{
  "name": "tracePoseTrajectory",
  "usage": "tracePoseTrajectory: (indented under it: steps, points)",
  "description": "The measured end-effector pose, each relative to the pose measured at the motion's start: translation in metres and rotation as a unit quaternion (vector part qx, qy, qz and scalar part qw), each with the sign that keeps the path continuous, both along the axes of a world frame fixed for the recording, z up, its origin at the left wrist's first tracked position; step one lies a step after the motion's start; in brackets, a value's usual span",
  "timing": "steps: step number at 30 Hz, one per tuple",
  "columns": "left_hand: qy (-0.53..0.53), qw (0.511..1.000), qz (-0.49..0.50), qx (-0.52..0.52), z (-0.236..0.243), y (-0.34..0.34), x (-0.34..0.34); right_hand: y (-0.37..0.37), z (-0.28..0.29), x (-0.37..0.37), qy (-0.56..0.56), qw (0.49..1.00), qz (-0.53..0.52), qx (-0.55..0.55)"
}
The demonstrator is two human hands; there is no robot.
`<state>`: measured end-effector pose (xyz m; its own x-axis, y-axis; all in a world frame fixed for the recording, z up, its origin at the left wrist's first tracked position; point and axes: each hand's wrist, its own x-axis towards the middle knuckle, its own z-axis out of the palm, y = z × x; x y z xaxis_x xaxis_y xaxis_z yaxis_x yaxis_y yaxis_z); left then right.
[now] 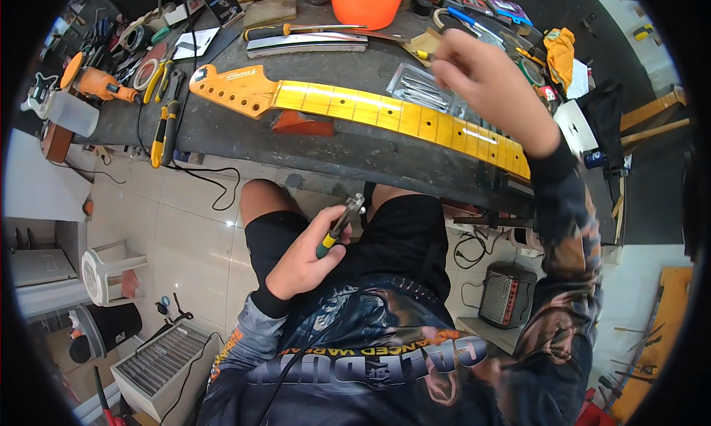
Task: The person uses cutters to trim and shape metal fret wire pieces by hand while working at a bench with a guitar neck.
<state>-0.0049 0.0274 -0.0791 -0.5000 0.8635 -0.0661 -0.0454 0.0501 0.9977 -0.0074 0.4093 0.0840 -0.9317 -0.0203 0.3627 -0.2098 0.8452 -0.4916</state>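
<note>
A yellow maple guitar neck [355,104] lies across the dark workbench [222,133], headstock to the left, propped on a red block [300,122]. My left hand [304,256] rests over my lap, shut on a pair of pliers [339,225] with green and yellow handles. My right hand [489,82] reaches over the neck's right part, fingers pinched near a clear tray of metal fret wires [418,85]; whether it holds a piece I cannot tell.
An orange bucket [368,2] stands at the bench's back. Yellow-handled pliers [164,130], tape rolls [144,74] and an orange power tool [100,85] lie at the left. A small amplifier [506,296] sits under the bench, a white stool [111,274] on the tiled floor.
</note>
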Motion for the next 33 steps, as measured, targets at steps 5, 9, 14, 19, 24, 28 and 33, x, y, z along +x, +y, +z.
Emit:
tracePoseTrajectory:
  steps: [5,9,14,19,24,28,33]
  points:
    - [0.099,0.994,0.049,-0.014,0.014,0.007,-0.004,-0.086,0.001,0.087,-0.118,0.894,0.003,-0.433]
    - [0.161,0.984,0.060,-0.050,0.041,0.018,0.000,-0.136,-0.046,0.108,-0.041,0.872,-0.058,-0.485]
    - [0.209,0.973,0.060,-0.084,0.056,0.025,0.009,-0.147,-0.081,0.110,-0.014,0.867,-0.080,-0.492]
    - [0.242,0.965,0.079,-0.065,0.054,0.033,0.015,-0.147,-0.082,0.114,-0.029,0.855,-0.074,-0.512]
    - [0.190,0.973,0.060,-0.115,0.064,0.034,0.018,-0.142,-0.088,0.117,-0.041,0.857,-0.065,-0.510]
    - [0.194,0.971,0.059,-0.124,0.064,0.032,0.019,-0.139,-0.091,0.117,-0.045,0.856,-0.058,-0.511]
    - [0.238,0.964,0.073,-0.097,0.058,0.034,0.021,-0.136,-0.095,0.115,-0.040,0.859,-0.048,-0.509]
